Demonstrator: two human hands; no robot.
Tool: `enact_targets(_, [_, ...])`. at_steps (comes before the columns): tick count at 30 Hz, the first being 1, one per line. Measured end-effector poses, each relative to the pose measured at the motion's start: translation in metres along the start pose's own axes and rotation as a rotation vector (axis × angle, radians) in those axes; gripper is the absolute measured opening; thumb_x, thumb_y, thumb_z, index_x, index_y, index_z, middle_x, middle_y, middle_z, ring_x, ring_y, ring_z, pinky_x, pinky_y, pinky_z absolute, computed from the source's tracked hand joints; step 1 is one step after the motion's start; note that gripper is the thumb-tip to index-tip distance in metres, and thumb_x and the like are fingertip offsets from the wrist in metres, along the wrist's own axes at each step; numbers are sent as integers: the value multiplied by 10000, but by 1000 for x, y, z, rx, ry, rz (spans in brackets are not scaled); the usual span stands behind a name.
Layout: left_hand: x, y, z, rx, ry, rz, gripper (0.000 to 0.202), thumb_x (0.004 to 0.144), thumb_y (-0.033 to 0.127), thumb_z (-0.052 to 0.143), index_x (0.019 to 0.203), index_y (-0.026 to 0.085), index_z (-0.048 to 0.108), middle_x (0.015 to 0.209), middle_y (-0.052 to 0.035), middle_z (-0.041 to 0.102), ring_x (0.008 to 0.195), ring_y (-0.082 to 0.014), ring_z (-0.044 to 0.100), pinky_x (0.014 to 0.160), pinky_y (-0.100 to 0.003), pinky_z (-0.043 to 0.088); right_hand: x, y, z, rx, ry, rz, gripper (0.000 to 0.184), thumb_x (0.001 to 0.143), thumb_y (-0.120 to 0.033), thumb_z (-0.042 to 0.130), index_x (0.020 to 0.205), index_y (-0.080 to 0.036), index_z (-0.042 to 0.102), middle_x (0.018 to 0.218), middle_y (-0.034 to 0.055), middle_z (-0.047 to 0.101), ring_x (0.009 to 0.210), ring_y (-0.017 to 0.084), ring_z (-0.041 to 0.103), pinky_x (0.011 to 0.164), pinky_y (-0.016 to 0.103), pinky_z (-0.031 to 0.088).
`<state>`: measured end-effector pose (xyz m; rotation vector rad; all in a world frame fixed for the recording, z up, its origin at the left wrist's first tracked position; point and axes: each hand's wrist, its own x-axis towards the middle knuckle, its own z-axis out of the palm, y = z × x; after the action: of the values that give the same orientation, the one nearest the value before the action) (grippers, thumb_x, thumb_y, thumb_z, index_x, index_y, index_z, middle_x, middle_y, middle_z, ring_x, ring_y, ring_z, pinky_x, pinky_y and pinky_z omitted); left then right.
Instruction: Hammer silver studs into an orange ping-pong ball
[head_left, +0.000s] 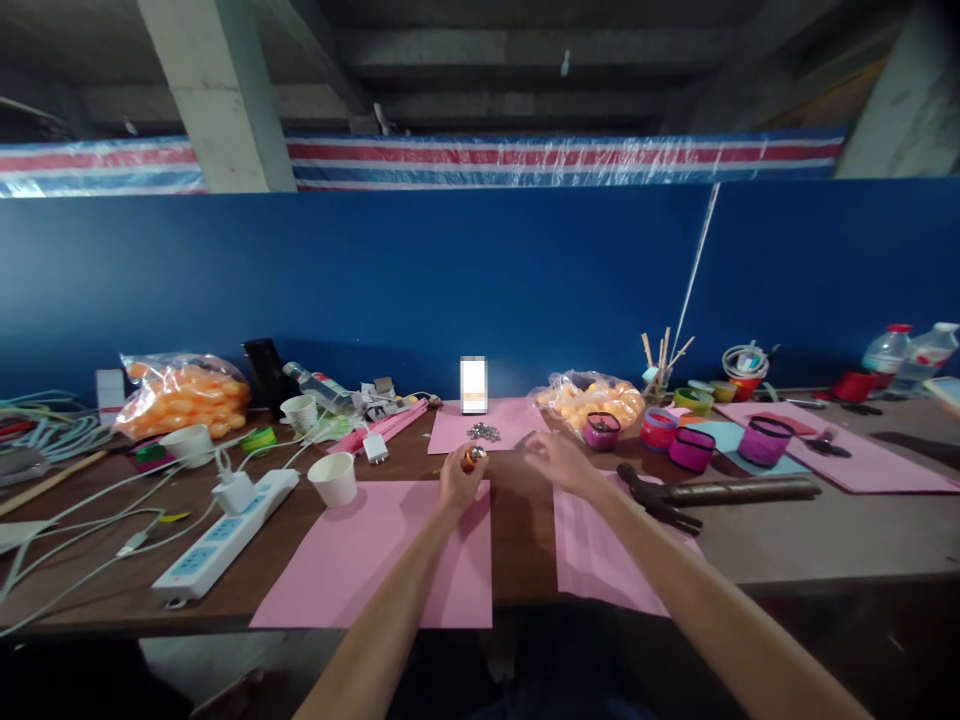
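My left hand (456, 482) is closed around a small round orange piece with a shiny silver top (475, 457); its exact kind I cannot make out. It is held above the far right corner of a pink sheet (360, 560). My right hand (559, 462) hovers to the right, its fingers pointing left and smeared by motion, so whether they pinch anything is unclear. Just beyond both hands, a small heap of shiny metal bits (484, 432) lies on another pink sheet (442, 430). A phone with a lit screen (473, 385) stands behind the heap.
On the left are a power strip (225, 535) with cables, a paper cup (332, 480) and a bag of orange plastic pieces (187, 395). To the right lie a hammer (735, 489), several small purple containers (765, 440) and another bag of orange pieces (592, 400). A blue partition (480, 270) rises behind.
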<state>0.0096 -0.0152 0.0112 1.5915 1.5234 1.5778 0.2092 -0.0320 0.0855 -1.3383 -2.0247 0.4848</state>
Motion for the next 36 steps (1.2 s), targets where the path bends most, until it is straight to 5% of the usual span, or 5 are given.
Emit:
enact_targets(7, [1, -6, 0, -38, -9, 71, 420, 612, 141, 597, 1029, 188, 576, 1035, -72, 580, 860, -159, 575, 741, -271, 479, -41, 51, -24, -489, -48, 165, 116, 771, -154, 452, 810, -132, 558, 875, 144, 580, 912, 295, 533, 756, 391, 354])
enact_targets(14, [1, -8, -1, -21, -12, 37, 423, 636, 231, 609, 1051, 173, 550, 915, -59, 627, 668, -118, 591, 657, -251, 489, -40, 60, -16, -569, -68, 216, 197, 832, -161, 355, 896, -128, 539, 903, 155, 568, 901, 278, 543, 734, 366, 360])
enact_targets(23, [3, -7, 0, -13, 24, -15, 354, 618, 252, 635, 953, 148, 593, 842, -58, 634, 653, -117, 585, 633, -241, 479, -49, 18, -24, -254, -124, 196, 263, 874, -277, 257, 824, -156, 486, 667, 36, 572, 576, 124, 564, 510, 212, 395])
enact_targets(28, [3, -6, 1, -9, 11, -42, 320, 630, 263, 621, 919, 126, 611, 750, -45, 631, 600, -114, 574, 574, -232, 463, -82, -14, -28, 360, -385, 123, 270, 865, -383, 271, 801, -188, 446, 572, -24, 514, 447, 86, 494, 441, 194, 400])
enact_targets(36, [0, -4, 1, -37, -18, -32, 295, 636, 291, 621, 894, 148, 619, 752, -37, 636, 619, -120, 576, 588, -233, 461, -103, -34, -29, -15, -249, -68, 210, 873, -298, 297, 925, -214, 482, 774, 24, 572, 710, 147, 547, 667, 262, 400])
